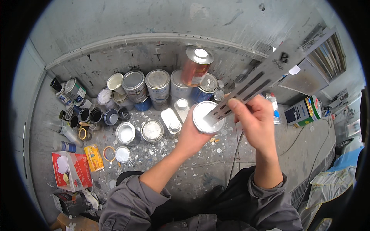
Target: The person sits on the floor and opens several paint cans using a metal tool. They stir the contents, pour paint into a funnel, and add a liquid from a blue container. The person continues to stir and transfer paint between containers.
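My left hand [190, 134] is wrapped round a small paint can [201, 109] with white paint inside, held up off the floor. My right hand [259, 122] pinches a long, flat mixing ruler [252, 85] with dark markings between thumb and fingers. The ruler slants down to the left, its lower end inside the can's mouth; its upper end is blurred. Just left of my left hand, a white rectangular bottle [168, 117] stands on the floor. Nearby are a grey-lidded can [152, 131] and an open can of white paint [126, 133].
Large paint tins [157, 80] line the wall, with a red tin [196, 67] on top. Dark cups [96, 115] cluster at left, near a red box [61, 169] and a yellow packet [93, 157]. A cable [296, 140] crosses the paint-spattered floor near a large rectangular tin [300, 114].
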A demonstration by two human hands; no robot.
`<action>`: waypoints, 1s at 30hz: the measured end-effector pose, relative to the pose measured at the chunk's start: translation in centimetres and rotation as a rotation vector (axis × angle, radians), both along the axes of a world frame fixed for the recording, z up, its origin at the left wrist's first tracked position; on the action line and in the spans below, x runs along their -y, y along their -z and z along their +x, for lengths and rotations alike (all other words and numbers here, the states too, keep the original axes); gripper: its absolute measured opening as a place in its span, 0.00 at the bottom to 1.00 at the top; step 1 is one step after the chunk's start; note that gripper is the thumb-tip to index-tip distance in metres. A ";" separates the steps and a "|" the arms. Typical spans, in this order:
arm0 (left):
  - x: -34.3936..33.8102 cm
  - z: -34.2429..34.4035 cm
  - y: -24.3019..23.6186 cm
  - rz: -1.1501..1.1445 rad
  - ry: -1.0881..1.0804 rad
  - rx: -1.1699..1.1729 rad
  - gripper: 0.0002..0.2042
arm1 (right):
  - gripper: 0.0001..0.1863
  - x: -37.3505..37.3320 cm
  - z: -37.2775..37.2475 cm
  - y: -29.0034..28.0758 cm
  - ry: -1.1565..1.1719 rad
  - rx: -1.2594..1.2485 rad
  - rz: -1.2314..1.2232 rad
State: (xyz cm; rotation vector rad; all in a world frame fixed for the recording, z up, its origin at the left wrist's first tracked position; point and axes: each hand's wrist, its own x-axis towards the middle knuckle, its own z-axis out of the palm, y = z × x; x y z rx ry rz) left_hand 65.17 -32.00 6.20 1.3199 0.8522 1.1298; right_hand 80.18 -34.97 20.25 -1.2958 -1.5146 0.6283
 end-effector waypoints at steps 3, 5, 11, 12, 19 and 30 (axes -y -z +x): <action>0.1 0.0 -0.5 0.009 0.037 0.003 0.40 | 0.06 0.4 1.0 -1.3 0.038 -0.046 0.062; 0.3 -0.1 -0.5 0.030 0.025 0.004 0.40 | 0.11 0.0 1.4 -1.2 0.035 -0.019 0.091; 0.5 -0.1 -0.7 0.013 -0.009 -0.004 0.41 | 0.08 -1.2 1.9 1.0 0.093 0.135 0.028; 0.4 -0.1 -0.7 0.004 -0.012 -0.002 0.41 | 0.08 -0.8 0.9 0.6 0.082 0.027 -0.038; 0.2 -0.4 -0.2 -0.010 -0.017 -0.006 0.41 | 0.07 0.0 -0.2 0.0 -0.003 -0.065 -0.036; 0.3 -0.2 -0.2 0.002 -0.003 0.006 0.42 | 0.10 -0.9 1.0 0.5 0.065 0.080 0.061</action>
